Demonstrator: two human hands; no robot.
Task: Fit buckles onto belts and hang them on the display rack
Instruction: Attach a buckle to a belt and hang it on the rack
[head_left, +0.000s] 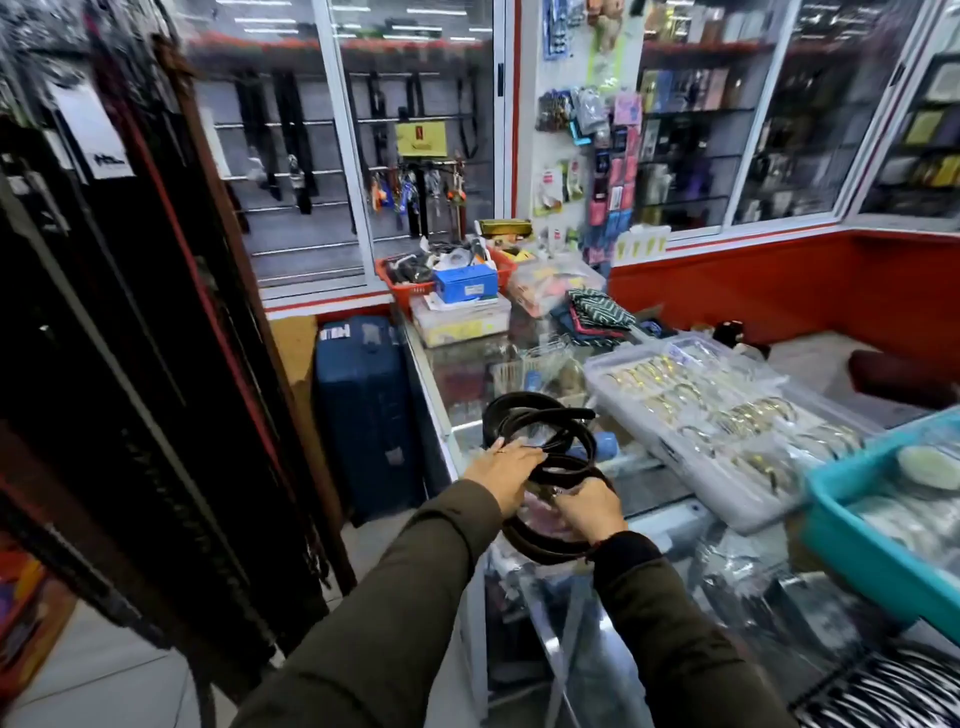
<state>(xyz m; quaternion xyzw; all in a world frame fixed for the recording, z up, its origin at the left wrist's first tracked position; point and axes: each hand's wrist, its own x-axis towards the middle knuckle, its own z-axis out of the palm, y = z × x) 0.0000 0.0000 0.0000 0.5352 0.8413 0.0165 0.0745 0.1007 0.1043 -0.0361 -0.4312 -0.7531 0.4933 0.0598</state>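
Note:
A bundle of coiled dark belts (540, 421) lies on the glass counter (654, 483) near its left edge. My left hand (501, 467) rests on the left side of the coils, fingers closed over a strap. My right hand (589, 506) grips the near loops from the right. A clear plastic tray of gold and silver buckles (701, 410) sits just right of the belts. On the far left hangs a display rack of dark belts (130, 338), blurred.
A teal bin (841, 535) stands at the counter's right. A red basket (410, 288), a blue box (465, 283) and folded cloth crowd the counter's far end. A blue suitcase (363, 410) stands on the floor between rack and counter. Glass cabinets line the walls.

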